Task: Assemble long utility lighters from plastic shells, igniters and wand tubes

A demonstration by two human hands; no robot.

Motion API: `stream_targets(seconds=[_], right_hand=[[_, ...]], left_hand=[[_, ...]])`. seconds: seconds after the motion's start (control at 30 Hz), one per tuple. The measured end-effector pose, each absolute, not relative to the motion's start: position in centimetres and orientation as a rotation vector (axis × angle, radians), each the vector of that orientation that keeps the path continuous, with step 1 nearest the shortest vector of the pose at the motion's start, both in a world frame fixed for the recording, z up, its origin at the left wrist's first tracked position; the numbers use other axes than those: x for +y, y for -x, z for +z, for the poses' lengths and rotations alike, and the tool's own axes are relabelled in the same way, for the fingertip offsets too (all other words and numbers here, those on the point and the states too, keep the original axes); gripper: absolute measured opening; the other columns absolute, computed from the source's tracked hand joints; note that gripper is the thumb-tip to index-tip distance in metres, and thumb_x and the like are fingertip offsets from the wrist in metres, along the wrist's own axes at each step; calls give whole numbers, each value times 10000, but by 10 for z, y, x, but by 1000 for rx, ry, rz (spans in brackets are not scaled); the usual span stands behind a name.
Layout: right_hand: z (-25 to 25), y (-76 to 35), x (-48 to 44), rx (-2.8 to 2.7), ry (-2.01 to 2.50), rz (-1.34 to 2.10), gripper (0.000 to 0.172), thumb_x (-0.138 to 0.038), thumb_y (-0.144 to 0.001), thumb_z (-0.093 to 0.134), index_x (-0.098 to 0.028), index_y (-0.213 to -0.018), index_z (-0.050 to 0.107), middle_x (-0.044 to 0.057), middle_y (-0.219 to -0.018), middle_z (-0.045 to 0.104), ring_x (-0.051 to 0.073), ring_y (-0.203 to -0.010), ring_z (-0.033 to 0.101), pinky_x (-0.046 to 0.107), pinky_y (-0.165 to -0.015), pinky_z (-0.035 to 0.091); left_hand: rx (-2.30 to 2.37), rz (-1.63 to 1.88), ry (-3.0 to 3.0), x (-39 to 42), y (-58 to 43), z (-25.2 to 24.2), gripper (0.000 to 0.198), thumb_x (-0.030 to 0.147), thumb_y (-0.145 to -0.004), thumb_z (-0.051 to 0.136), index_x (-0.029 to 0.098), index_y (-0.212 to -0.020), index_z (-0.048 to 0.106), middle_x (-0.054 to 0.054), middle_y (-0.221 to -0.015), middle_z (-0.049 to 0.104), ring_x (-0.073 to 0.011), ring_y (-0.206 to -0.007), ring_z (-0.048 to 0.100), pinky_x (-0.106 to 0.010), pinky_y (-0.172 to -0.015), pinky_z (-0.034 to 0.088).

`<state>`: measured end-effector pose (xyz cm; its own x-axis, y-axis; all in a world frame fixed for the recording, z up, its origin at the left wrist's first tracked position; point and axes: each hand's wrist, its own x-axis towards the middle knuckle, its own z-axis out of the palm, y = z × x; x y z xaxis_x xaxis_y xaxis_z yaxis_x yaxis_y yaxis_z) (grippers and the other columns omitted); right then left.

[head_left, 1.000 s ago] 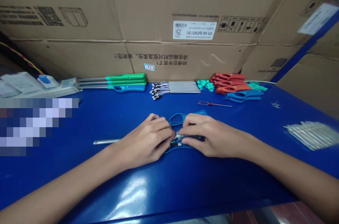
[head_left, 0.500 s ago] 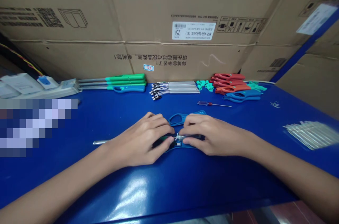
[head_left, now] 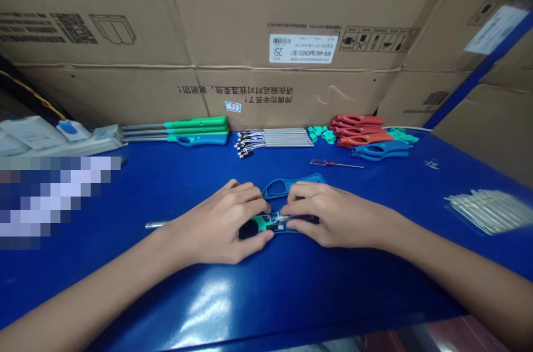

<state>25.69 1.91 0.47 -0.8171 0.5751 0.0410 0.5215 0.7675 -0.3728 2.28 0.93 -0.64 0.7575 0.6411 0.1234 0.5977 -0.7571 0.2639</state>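
Note:
Between my hands lies a blue lighter half-shell with parts inside it. My left hand curls over its left end, fingers on the far side and thumb on the near side. A green trigger, a small black part and thin white wires show beside the thumb. My right hand is closed around a clear gas tank at the right end; most of it is hidden. A metal tube sticks out left from under my left hand. The other blue half-shell lies just behind.
At the back lie several lighters, metal tubes with wires, small green parts and red and blue handle shells. A screwdriver lies nearer. Clear tanks sit right, a power strip left. Cardboard stands behind.
My left thumb and fingers have spread a little, and the green trigger and black part show more clearly. The right hand stays at the tank, its fingers slightly shifted.

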Motion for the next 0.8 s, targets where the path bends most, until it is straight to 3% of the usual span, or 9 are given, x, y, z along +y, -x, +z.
stream_targets(seconds=[0.4,0.8], right_hand=[[9,-256,15,-2844,895,492,225,-173,-941,524,-141,-1086,694,104,-1019,640,225,-968,601,371,-874,476],[7,-257,17,-2811,878,479,170,-166,-929,553,-136,-989,710,90,-957,632,207,-900,609,341,-818,484]], left_hand=[[982,280,-2752,8,-22,-6,237,367,-923,553,189,-1047,650,-47,-944,633,-239,-917,592,-450,-913,405],[904,356,-2744,8,-23,-8,145,300,-927,564,199,-999,639,-46,-999,632,-223,-953,569,-408,-908,408]])
